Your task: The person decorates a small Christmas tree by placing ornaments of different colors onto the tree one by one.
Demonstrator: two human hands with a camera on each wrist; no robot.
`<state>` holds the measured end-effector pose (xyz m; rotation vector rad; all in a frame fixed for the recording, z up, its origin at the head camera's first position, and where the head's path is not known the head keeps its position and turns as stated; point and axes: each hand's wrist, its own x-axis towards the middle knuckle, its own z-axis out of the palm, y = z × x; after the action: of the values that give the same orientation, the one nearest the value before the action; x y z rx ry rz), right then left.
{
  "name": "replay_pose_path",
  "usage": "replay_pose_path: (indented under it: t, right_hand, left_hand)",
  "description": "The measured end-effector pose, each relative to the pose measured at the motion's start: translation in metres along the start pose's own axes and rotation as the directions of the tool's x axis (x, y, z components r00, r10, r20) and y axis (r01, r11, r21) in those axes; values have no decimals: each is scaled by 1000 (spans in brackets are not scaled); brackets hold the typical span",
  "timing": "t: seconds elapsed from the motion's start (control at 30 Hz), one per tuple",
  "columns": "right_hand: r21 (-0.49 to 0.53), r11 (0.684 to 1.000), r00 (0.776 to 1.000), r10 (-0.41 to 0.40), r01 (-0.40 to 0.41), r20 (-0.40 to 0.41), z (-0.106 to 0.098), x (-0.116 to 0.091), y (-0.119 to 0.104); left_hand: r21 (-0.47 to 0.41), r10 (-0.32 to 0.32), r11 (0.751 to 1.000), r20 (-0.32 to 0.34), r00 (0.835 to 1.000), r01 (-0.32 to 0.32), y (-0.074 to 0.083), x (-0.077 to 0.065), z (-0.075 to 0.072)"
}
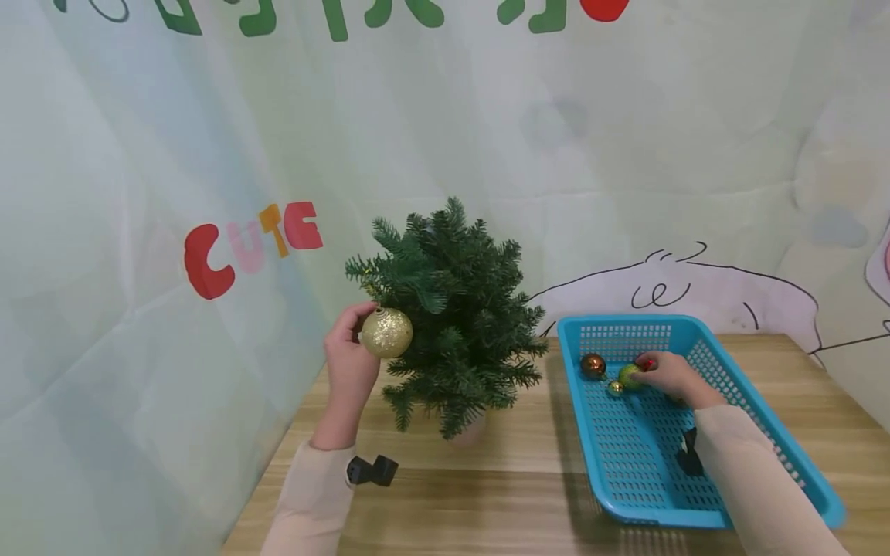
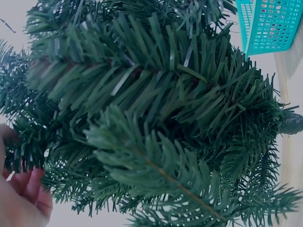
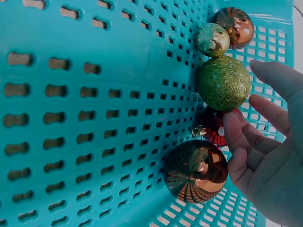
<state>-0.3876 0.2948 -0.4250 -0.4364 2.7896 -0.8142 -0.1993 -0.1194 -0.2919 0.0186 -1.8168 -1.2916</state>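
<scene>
In the head view, my left hand holds a gold glitter bauble near its cap, at the left side of a small artificial Christmas tree. The left wrist view shows curled fingers beside a green branch; the bauble does not show there. My right hand reaches into a blue basket, its fingers spread apart. The fingertips lie close around a green glitter bauble and a red bauble. Whether they touch cannot be told.
A copper bauble and a small gold bauble sit in the basket's far part; a larger bronze bauble lies by the right hand. Under everything is a wooden table. A printed cloth hangs behind.
</scene>
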Motion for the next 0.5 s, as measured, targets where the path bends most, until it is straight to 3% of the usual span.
replay_pose_path:
  t: [0.2, 0.33, 0.5]
  right_hand:
    - [-28, 999, 1000, -17, 16, -14, 4, -1, 0]
    - [-39, 999, 1000, 21, -21, -1, 6, 2, -1]
    - [-84, 995, 998, 57, -57, 1, 7, 2, -2]
  left_hand:
    - [-50, -62, 997, 27, 998, 63, 0, 3, -1]
    - [-54, -98, 994, 32, 995, 99, -3, 6, -3]
    - [-29, -89, 996, 18, 996, 89, -6, 9, -5]
